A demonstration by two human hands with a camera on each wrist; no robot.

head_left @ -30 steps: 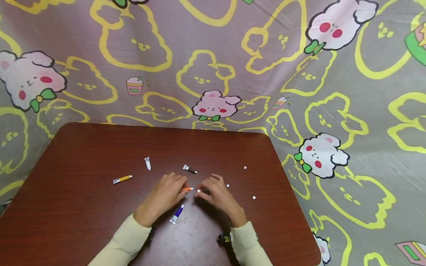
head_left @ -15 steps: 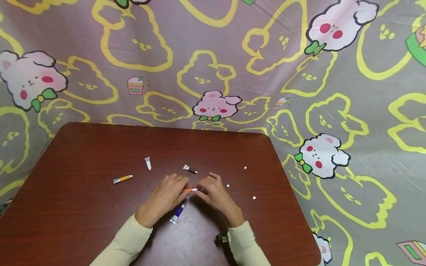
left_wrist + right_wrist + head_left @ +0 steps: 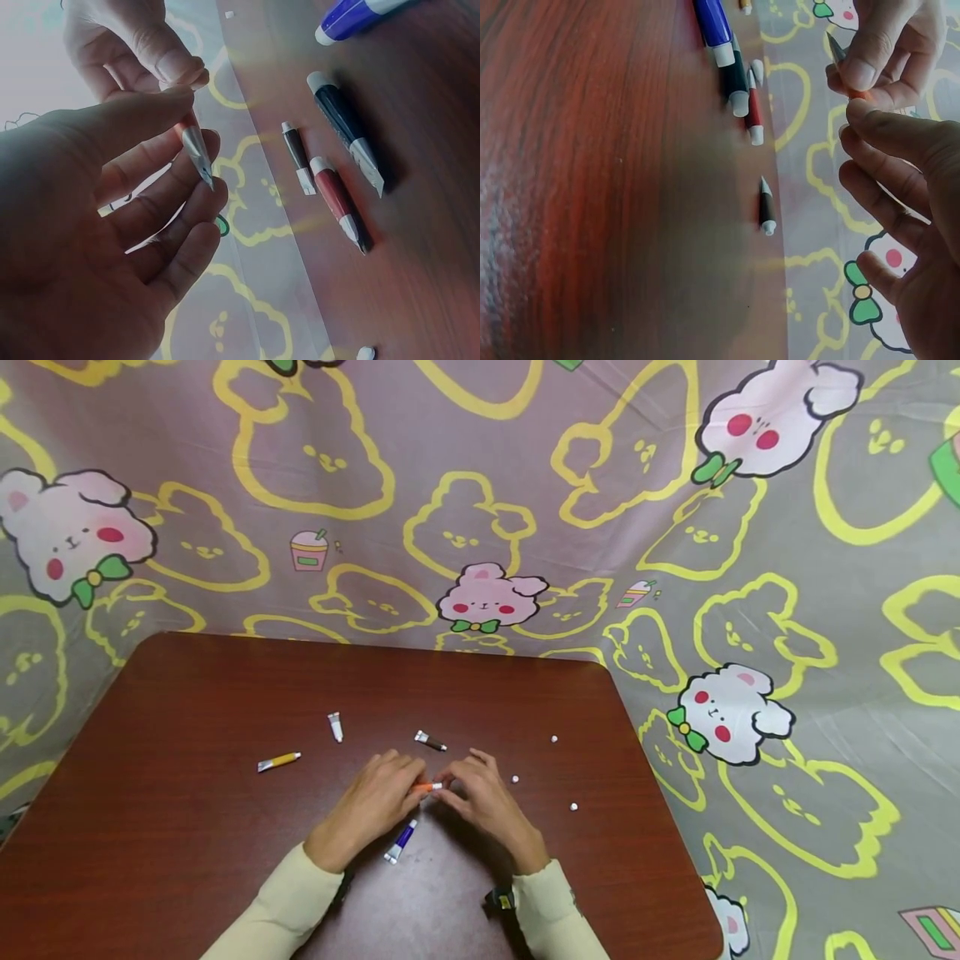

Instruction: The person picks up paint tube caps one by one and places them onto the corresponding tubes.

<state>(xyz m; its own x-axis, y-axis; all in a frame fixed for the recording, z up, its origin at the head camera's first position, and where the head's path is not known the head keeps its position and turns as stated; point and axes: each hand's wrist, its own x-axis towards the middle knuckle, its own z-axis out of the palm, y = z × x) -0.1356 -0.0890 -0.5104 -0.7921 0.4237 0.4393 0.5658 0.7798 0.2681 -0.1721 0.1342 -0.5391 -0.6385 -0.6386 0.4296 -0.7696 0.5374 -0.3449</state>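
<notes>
In the head view my left hand (image 3: 381,795) pinches a small orange paint tube (image 3: 423,787), held above the table. Thumb and fingers of my right hand (image 3: 483,793) pinch the white cap (image 3: 437,786) at its right end. The left wrist view shows the tube's silver crimped end (image 3: 197,154) poking out below my left thumb. A blue paint tube (image 3: 401,842) lies just below the left hand, and a brown one (image 3: 431,742) lies beyond both hands. A dark tube (image 3: 345,120) and a red tube (image 3: 335,195) also lie on the table.
A yellow tube (image 3: 279,762) and a white tube (image 3: 335,727) lie to the left on the brown table (image 3: 187,843). Loose white caps (image 3: 554,739) are scattered at the right. A patterned cloth (image 3: 360,443) hangs behind the table and along its right side.
My right hand has moved slightly left, bringing the white cap from a small gap against the orange tube's end. Between the last two frames the hands barely move.
</notes>
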